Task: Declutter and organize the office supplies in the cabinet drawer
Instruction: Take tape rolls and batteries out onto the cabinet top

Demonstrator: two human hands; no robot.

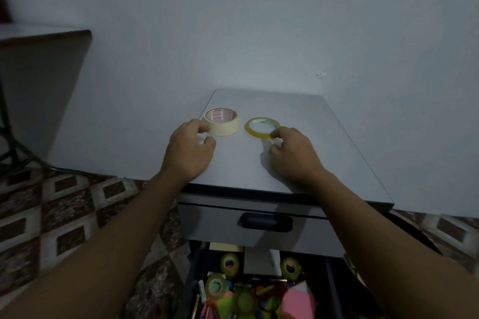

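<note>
Left hand pinches near-left side of masking tape roll. Right hand pinches near-right edge of yellow tape ring. Both on cabinet top.

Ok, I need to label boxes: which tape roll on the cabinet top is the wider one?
The cream paper tape roll beside the left hand; the thin yellow transparent tape ring by the right hand is far flatter.
</note>
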